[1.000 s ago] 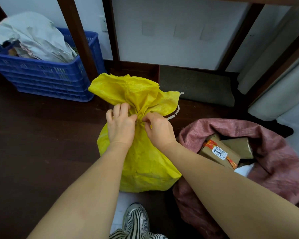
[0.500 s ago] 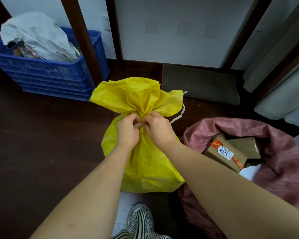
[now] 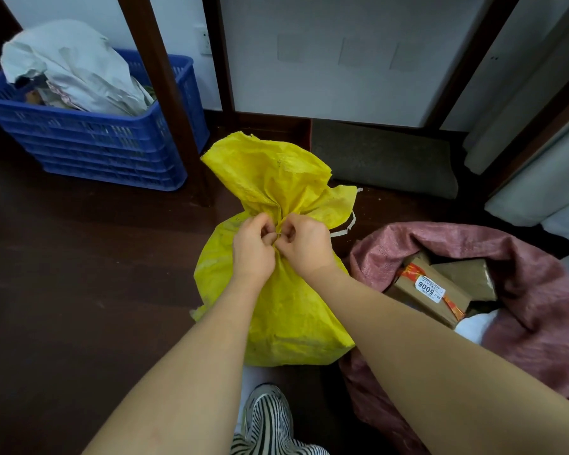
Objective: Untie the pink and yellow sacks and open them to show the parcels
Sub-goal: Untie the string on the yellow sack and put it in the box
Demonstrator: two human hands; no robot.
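A yellow woven sack [image 3: 276, 310] stands upright on the dark floor in the middle, its neck gathered and tied. My left hand [image 3: 252, 247] and my right hand [image 3: 304, 243] meet at that neck, fingers curled and pinching the tie at the knot. A white string end [image 3: 347, 226] loops out to the right of the neck. To the right lies the pink sack [image 3: 539, 290], its mouth spread open. Inside it show brown parcels [image 3: 431, 290], one with a white label reading 5006.
A blue plastic crate [image 3: 96, 142] holding a crumpled white bag sits at back left. A dark wooden post [image 3: 165, 103] stands just behind the yellow sack. A grey mat [image 3: 385, 159] lies at the wall. My striped shoe [image 3: 268, 418] is below the sack.
My left hand's fingers went from spread over the neck to curled tight. Both hands now pinch closer together at the knot. The sack's top stands taller and narrower.
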